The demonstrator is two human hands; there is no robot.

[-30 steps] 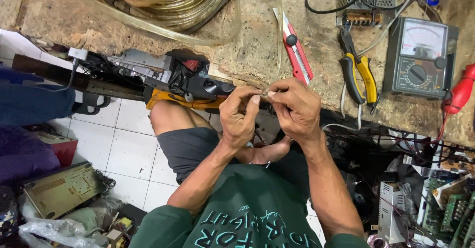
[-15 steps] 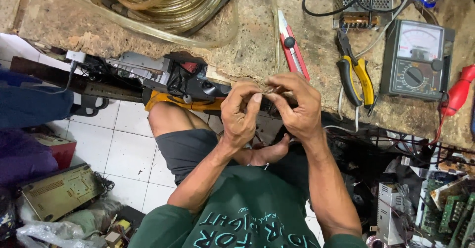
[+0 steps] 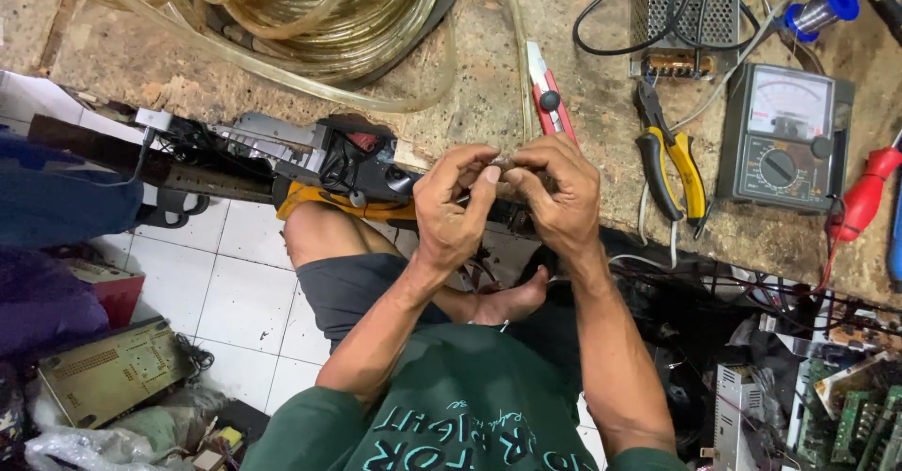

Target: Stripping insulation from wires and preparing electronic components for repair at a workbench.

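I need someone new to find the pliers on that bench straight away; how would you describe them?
Start at the grey analog meter with the round dial on the worn workbench. Just left of it lie the yellow-and-black handled pliers, jaws pointing toward the perforated metal box. The red-and-white utility knife further left is straight and single-bodied; the pliers have two curved handles.

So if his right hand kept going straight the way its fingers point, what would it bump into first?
The right hand points leftward, so it would meet the left hand almost at once; their fingertips already pinch together around something too small to identify.
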